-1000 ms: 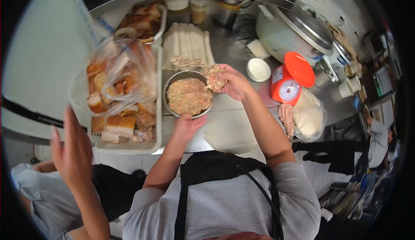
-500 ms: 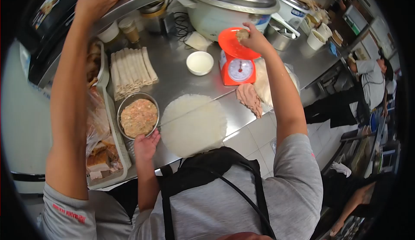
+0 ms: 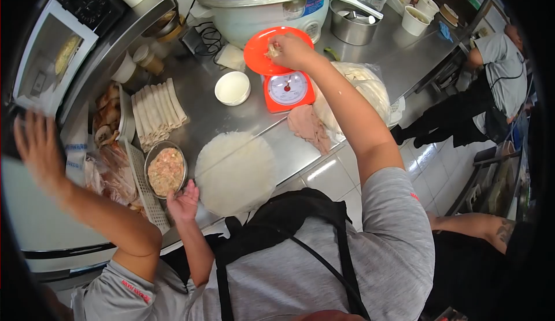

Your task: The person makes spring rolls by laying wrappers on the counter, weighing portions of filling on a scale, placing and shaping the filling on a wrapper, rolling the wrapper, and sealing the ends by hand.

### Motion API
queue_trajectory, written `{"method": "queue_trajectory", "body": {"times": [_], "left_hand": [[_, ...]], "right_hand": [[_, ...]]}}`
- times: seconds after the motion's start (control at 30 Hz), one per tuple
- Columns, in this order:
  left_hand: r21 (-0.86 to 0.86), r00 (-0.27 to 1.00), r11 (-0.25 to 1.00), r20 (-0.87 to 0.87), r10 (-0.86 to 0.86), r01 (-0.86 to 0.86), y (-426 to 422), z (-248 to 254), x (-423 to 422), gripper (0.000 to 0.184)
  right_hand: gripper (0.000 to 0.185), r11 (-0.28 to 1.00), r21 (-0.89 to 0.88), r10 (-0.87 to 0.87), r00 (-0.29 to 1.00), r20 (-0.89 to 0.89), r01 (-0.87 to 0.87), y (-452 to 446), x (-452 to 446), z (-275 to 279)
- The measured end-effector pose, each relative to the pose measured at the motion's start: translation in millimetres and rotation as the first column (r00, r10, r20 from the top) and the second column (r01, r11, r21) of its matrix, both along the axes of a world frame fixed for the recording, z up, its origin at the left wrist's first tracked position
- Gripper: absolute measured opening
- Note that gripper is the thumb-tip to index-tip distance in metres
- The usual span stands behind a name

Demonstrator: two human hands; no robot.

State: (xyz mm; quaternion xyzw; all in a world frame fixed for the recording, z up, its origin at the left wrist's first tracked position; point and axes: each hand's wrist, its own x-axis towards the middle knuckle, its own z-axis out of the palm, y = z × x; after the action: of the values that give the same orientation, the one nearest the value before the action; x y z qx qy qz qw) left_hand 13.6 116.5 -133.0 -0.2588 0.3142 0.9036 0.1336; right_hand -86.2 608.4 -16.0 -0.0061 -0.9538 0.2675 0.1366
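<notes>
Meat [image 3: 274, 50], at the bowl [image 3: 185, 169] a second ago, is now at the scale [image 3: 268, 98] near the front edge of the worktop [image 3: 199, 115], our right hand [image 3: 293, 54] curling its fingers on it, our left hand [image 3: 184, 202] loosely open by the bowl, so this clump seems portioned off.

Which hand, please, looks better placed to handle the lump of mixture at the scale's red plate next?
The right hand, most likely: it is over the red plate, at the lump of mixture. The left hand is farther off, beside the metal bowl.
</notes>
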Motion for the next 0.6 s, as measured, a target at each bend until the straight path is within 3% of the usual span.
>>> {"method": "queue_trajectory", "body": {"times": [0.1,0.2,0.27,0.47,0.6], "left_hand": [[0.079,0.996,0.997,0.086,0.003,-0.009,27,2,16,0.040],[0.019,0.933,0.934,-0.041,-0.356,0.357,65,8,20,0.036],[-0.084,0.902,0.900,-0.035,-0.431,0.427,104,18,7,0.033],[-0.370,0.749,0.733,-0.132,-0.649,0.570,250,67,-67,0.030],[-0.440,0.735,0.721,-0.178,-0.654,0.535,318,77,-100,0.024]], "right_hand": [[0.047,0.999,-0.030,0.022,0.996,-0.088,-0.025,3,9,4],[0.042,0.989,-0.138,0.029,0.989,-0.144,-0.049,7,22,20],[0.039,0.981,-0.186,0.014,0.984,-0.177,-0.048,12,30,22],[0.038,0.930,-0.345,0.023,0.956,-0.293,-0.128,28,46,13],[0.036,0.893,-0.433,0.004,0.964,-0.265,-0.123,39,59,11]]}}
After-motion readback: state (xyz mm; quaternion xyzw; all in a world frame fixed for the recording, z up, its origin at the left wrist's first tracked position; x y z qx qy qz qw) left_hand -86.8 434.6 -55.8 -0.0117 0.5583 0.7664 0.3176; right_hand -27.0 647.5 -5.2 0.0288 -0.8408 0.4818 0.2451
